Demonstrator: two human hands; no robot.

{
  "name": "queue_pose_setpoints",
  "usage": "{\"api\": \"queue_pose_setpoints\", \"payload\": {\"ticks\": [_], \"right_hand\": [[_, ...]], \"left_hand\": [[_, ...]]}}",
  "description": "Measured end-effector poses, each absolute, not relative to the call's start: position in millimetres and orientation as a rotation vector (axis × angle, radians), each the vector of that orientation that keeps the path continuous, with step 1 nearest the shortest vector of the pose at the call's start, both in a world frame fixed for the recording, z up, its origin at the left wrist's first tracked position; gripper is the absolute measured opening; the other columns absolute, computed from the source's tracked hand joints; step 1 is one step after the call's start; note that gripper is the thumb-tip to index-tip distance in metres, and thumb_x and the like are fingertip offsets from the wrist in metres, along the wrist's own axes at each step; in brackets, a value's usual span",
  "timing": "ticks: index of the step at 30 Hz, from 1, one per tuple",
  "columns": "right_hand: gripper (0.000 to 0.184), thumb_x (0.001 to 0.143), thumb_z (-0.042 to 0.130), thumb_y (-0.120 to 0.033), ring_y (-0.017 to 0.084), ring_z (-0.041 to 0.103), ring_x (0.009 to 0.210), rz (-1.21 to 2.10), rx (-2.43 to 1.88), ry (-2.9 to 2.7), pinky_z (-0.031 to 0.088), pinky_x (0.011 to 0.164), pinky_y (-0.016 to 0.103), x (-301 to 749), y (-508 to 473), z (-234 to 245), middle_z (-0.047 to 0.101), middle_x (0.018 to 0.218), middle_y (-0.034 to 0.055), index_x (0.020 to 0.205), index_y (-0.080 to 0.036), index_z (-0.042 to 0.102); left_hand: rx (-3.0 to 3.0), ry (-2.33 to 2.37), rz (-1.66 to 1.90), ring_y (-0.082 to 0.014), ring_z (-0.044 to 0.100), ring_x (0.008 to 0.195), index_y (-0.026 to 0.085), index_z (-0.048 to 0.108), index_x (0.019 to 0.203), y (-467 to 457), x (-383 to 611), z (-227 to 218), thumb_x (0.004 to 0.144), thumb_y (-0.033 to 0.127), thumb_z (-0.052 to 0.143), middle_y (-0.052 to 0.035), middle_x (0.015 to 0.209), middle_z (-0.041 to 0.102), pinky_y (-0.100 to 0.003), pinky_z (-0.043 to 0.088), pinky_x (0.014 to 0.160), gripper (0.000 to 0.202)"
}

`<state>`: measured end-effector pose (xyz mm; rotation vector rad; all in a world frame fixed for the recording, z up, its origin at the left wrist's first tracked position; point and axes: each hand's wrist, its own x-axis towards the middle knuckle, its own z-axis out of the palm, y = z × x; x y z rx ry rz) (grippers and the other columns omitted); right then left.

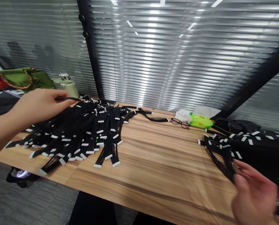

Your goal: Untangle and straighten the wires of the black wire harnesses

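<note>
A large heap of black ribbon cables with white end connectors [83, 131] covers the left part of the wooden table [153, 168]. My left hand [40, 104] hovers over that heap with its fingers pinched on one black cable near the back of the pile. A second, smaller pile of the same cables [223, 150] lies at the table's right side. My right hand [254, 190] is at the lower right, blurred, its fingers spread and touching the near edge of that smaller pile.
Eyeglasses [180, 122], a green tissue packet [200, 121] and white tissue [183, 114] lie at the back of the table. A green bag [24, 78] and a pale green bottle [68, 84] stand at the back left. Window blinds run behind the table.
</note>
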<state>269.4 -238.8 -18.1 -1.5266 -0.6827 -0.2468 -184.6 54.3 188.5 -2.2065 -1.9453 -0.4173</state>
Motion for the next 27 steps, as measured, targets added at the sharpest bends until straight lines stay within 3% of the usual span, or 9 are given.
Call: {"api": "queue_pose_setpoints", "payload": {"ticks": [3, 5, 8, 12, 16, 19, 21, 24, 27], "right_hand": [[0.055, 0.077, 0.081, -0.055, 0.044, 0.062, 0.132, -0.417, -1.406, -1.287, 0.044, 0.108, 0.079, 238, -195, -16, 0.066, 0.134, 0.0176, 0.120, -0.037, 0.053], [0.073, 0.080, 0.081, -0.052, 0.040, 0.059, 0.137, -0.544, -1.302, -1.666, 0.049, 0.108, 0.068, 208, -165, -10, 0.062, 0.142, 0.0190, 0.140, -0.033, 0.043], [0.066, 0.091, 0.073, -0.042, 0.031, 0.047, 0.150, -0.683, -1.132, -2.015, 0.041, 0.119, 0.055, 171, -118, -2, 0.057, 0.153, 0.0146, 0.147, -0.035, 0.038], [0.064, 0.094, 0.067, -0.042, 0.037, 0.028, 0.161, -0.643, -1.350, -1.994, 0.021, 0.126, 0.066, 166, -59, 9, 0.043, 0.165, 0.0183, 0.151, -0.028, 0.041], [0.040, 0.098, 0.057, -0.039, 0.040, 0.035, 0.156, -0.676, -1.524, -1.684, 0.012, 0.126, 0.071, 196, -34, 36, 0.057, 0.150, 0.0187, 0.137, -0.026, 0.057], [0.043, 0.098, 0.055, -0.045, 0.040, 0.034, 0.156, -0.704, -1.493, -1.637, 0.013, 0.127, 0.069, 218, -40, 65, 0.059, 0.146, 0.0181, 0.135, -0.025, 0.058], [0.039, 0.099, 0.052, -0.045, 0.037, 0.045, 0.149, -0.598, -1.515, -1.696, 0.016, 0.127, 0.064, 227, -48, 80, 0.064, 0.139, 0.0168, 0.129, -0.023, 0.061], [0.023, 0.098, 0.053, -0.040, 0.033, 0.065, 0.121, 0.033, -1.655, -1.573, 0.036, 0.118, 0.054, 234, -58, 87, 0.074, 0.108, 0.0140, 0.104, -0.021, 0.065], [0.034, 0.098, 0.054, -0.051, 0.027, 0.069, 0.077, 0.576, -1.679, -1.314, 0.053, 0.080, 0.039, 238, -64, 75, 0.064, 0.069, 0.0060, 0.078, -0.023, 0.055]], "left_hand": [[-2.339, -1.794, -0.512, -0.0153, 0.056, 0.066, 0.027, 0.074, 0.094, 31, -152, 199, 0.081, 0.059, 0.060, 0.0057, 0.063, 0.062, -0.024, 0.030, 0.068, 0.037], [-2.482, -1.692, -0.538, -0.0145, 0.055, 0.064, 0.027, 0.075, 0.092, 23, -129, 199, 0.076, 0.064, 0.059, 0.0067, 0.061, 0.062, -0.024, 0.031, 0.068, 0.043], [-2.719, -1.552, -0.578, -0.0138, 0.055, 0.062, 0.024, 0.075, 0.091, 18, -96, 197, 0.075, 0.074, 0.051, 0.0056, 0.064, 0.062, -0.024, 0.034, 0.066, 0.057], [-2.938, -1.406, -0.655, -0.0122, 0.050, 0.058, 0.019, 0.074, 0.094, 16, -62, 204, 0.077, 0.080, 0.044, 0.0017, 0.065, 0.059, -0.024, 0.036, 0.065, 0.070], [-3.058, -1.289, -0.685, -0.0121, 0.048, 0.060, 0.016, 0.073, 0.092, 19, -41, 214, 0.085, 0.072, 0.045, -0.0003, 0.066, 0.056, -0.026, 0.041, 0.072, 0.063], [-3.210, -1.207, -0.574, -0.0163, 0.055, 0.069, 0.018, 0.075, 0.091, 27, -30, 212, 0.090, 0.068, 0.039, -0.0023, 0.073, 0.061, -0.029, 0.045, 0.076, 0.061], [-3.331, -1.165, -0.466, -0.0181, 0.056, 0.068, 0.020, 0.076, 0.091, 34, -26, 203, 0.091, 0.071, 0.036, -0.0034, 0.073, 0.063, -0.031, 0.048, 0.078, 0.065], [-3.523, -1.172, -0.325, -0.0212, 0.058, 0.066, 0.022, 0.076, 0.095, 40, -23, 176, 0.087, 0.083, 0.034, -0.0043, 0.067, 0.062, -0.034, 0.051, 0.076, 0.074], [-3.766, -1.199, -0.039, -0.0245, 0.064, 0.076, 0.025, 0.074, 0.106, 33, -22, 138, 0.082, 0.090, 0.033, -0.0082, 0.082, 0.074, -0.035, 0.055, 0.075, 0.081]]}}
